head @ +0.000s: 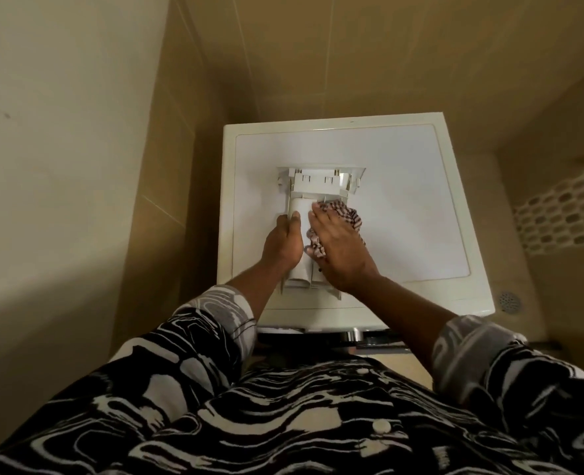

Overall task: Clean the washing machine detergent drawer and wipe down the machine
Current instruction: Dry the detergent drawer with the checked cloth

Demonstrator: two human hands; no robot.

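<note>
The white detergent drawer [312,186] lies out of the machine, flat on the white top of the washing machine [403,200], its front panel pointing away from me. My left hand [283,243] grips the drawer's left side, thumb over the top. A checked red-and-white cloth [347,214] lies on the drawer's right part. My right hand [338,248] presses flat on that cloth with straight fingers. The near end of the drawer is partly hidden under both hands.
Beige tiled walls close in on the left and behind the machine. A white perforated basket [565,214] stands at the right. A round floor drain [509,302] sits by the machine's right front corner. A chrome knob [354,334] shows on the machine's front edge.
</note>
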